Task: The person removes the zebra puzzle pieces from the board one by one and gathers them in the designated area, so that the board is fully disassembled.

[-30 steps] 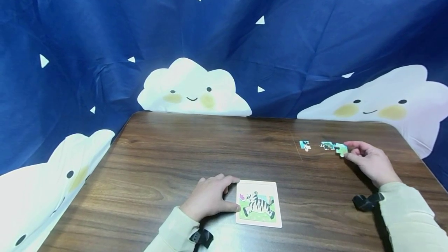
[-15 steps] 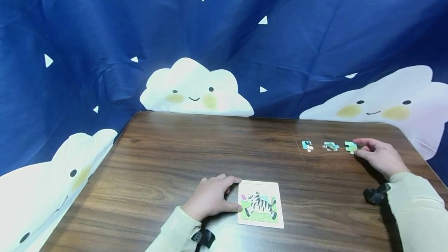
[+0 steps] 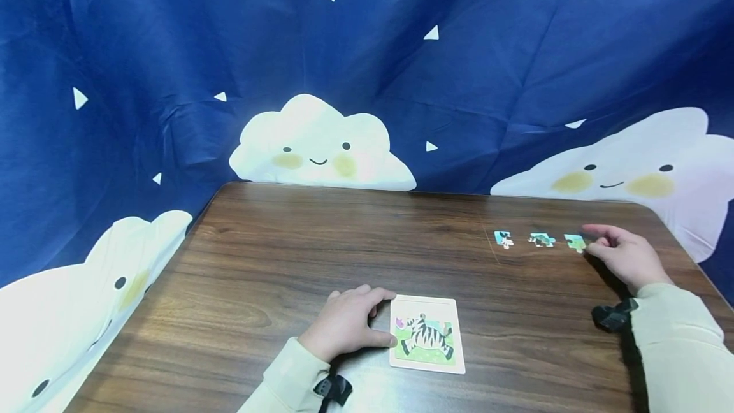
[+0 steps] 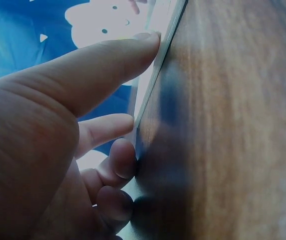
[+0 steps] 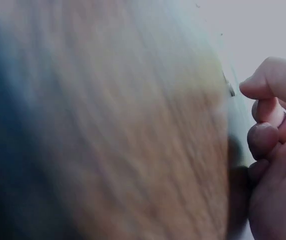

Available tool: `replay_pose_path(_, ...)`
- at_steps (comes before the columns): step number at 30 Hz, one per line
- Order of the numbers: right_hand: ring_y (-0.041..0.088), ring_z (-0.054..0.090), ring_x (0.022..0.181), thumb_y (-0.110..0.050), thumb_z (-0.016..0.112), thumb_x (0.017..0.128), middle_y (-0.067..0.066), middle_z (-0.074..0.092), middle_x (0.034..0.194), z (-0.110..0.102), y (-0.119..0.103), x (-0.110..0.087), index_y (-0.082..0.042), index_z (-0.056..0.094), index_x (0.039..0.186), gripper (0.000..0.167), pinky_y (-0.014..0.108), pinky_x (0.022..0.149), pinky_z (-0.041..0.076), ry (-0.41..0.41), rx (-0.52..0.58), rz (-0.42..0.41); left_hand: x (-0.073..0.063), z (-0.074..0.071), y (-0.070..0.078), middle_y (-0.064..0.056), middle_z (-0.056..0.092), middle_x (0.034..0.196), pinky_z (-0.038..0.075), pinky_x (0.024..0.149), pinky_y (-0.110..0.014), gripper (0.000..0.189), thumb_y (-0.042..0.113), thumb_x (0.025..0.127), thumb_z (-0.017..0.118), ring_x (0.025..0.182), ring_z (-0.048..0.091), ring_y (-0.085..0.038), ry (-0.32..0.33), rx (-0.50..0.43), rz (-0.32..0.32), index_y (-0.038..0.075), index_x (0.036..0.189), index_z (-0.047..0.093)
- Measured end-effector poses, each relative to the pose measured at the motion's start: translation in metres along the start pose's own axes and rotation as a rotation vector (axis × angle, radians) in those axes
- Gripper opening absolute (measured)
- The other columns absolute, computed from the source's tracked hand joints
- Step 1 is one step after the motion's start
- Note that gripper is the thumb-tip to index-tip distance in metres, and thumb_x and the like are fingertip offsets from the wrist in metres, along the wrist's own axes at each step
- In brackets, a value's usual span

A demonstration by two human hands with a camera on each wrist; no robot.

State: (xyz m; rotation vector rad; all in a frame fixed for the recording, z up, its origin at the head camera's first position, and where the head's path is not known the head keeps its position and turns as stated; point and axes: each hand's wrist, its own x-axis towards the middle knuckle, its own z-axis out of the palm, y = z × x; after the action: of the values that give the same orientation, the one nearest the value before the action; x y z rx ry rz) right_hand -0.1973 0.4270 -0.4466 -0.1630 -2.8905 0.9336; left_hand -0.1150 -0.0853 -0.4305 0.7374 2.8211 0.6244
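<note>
— What do we see nearest us?
— Our left hand (image 3: 346, 324), in a pale long sleeve with a black strap (image 3: 334, 390) at the wrist. Its fingers are relaxed and spread, thumb and index finger touching the left edge of a flat, square, pale-rimmed puzzle tray (image 3: 423, 305).
— And where does that tray lie, and what do we find in it?
— Flat on the brown wood-grain surface (image 3: 275, 253), roughly midway between the left and right edges, well short of the far edge. In it we see a black-and-white striped zebra picture (image 3: 427, 338) on green and turquoise; a pale strip shows along the tray's far side.
— Farther off?
— Our right hand (image 3: 631, 261), toward the surface's far right corner. Thumb and index finger stand apart, gripping nothing, beside a green-and-turquoise jigsaw piece (image 3: 574, 243); whether the thumb touches it we cannot tell.
— Other pieces?
— Two, leftward in a row near the far edge: a dark-patterned turquoise jigsaw piece (image 3: 541, 240), then a blue-and-white jigsaw piece (image 3: 503, 239), all apart.
— Beyond the far edge?
— We face a dark blue cloth (image 3: 367, 62) printed with white smiling clouds.
</note>
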Motion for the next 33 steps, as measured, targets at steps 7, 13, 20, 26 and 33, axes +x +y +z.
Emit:
replay_pose_path(7,0.004,0.047,0.072,-0.021,0.063,0.095,-0.012,0.054,0.079,0.012,-0.007,-0.013,0.002,0.058,0.131,0.043,0.019,0.063,0.038,0.123,0.156,0.073,0.0,-0.002,0.0,0.014,0.047,0.08,0.031,0.068,-0.03,0.07,0.054,0.072,0.084,0.07,0.046,-0.004,-0.002,0.008,0.003,0.028,0.133,0.063)
replay_pose_path(13,0.003,0.048,0.074,-0.019,0.065,0.093,-0.015,0.054,0.078,0.024,-0.02,-0.028,-0.001,0.062,0.124,0.036,0.014,0.064,0.039,0.211,0.301,0.136,0.0,-0.001,-0.002,0.014,0.047,0.08,0.032,0.069,-0.031,0.071,0.054,0.072,0.084,0.07,0.046,-0.004,-0.009,0.011,-0.008,0.028,0.134,0.062)
replay_pose_path(20,-0.002,0.054,0.07,-0.017,0.069,0.093,-0.02,0.061,0.074,0.024,-0.028,-0.045,-0.022,0.069,0.102,0.01,0.01,0.061,0.041,0.368,0.572,0.311,0.001,0.002,-0.001,0.015,0.047,0.081,0.032,0.069,-0.031,0.07,0.055,0.072,0.083,0.071,0.046,-0.004,-0.012,0.015,-0.002,0.029,0.134,0.062)
replay_pose_path(26,0.002,0.048,0.064,-0.016,0.071,0.092,-0.014,0.057,0.069,0.028,-0.052,-0.047,-0.027,0.07,0.1,0.014,0.015,0.057,0.037,0.428,0.616,0.296,-0.001,0.001,0.0,0.015,0.047,0.081,0.032,0.069,-0.03,0.069,0.054,0.072,0.083,0.071,0.046,-0.004,-0.008,0.019,0.002,0.029,0.133,0.063)
replay_pose_path(33,0.004,0.051,0.066,-0.026,0.068,0.096,-0.015,0.062,0.073,0.047,-0.107,-0.052,-0.015,0.068,0.115,0.022,0.019,0.064,0.038,0.263,0.348,-0.067,0.0,0.002,-0.001,0.014,0.048,0.08,0.032,0.069,-0.03,0.07,0.055,0.072,0.083,0.071,0.046,-0.004,-0.01,0.018,-0.009,0.029,0.133,0.062)
